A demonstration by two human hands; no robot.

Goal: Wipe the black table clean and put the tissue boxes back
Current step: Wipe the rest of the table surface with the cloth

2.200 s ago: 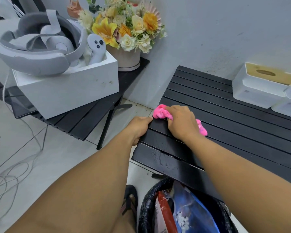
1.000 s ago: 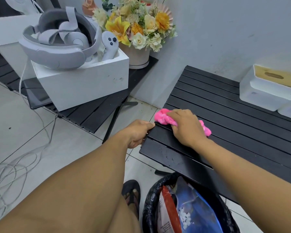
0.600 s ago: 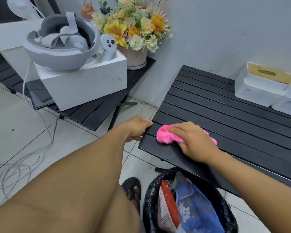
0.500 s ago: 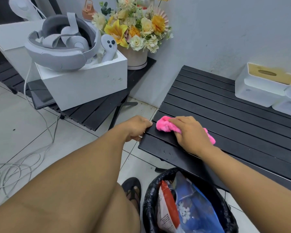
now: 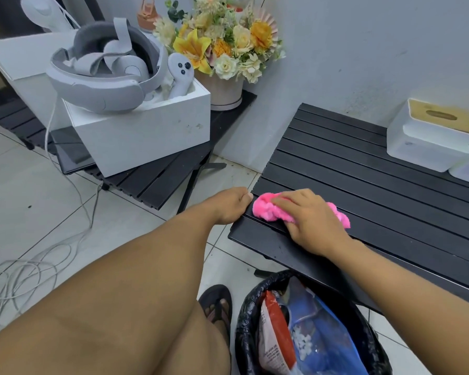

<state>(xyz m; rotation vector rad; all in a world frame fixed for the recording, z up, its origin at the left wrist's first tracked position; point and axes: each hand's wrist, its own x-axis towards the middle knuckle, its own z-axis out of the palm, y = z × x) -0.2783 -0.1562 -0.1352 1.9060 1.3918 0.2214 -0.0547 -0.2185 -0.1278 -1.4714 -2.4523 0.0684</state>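
Pink cloth [image 5: 268, 211] pressed under right hand [image 5: 310, 217] on black table [image 5: 377, 190].

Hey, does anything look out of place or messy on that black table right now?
Nothing is spilled or damaged. The two tissue boxes sit pushed to the far right of the black table, while the right hand presses the pink cloth near its left edge.

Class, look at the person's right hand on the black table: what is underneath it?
Under the right hand lies a pink cloth, pressed on the black table. Its ends stick out either side; the middle is covered by the hand.
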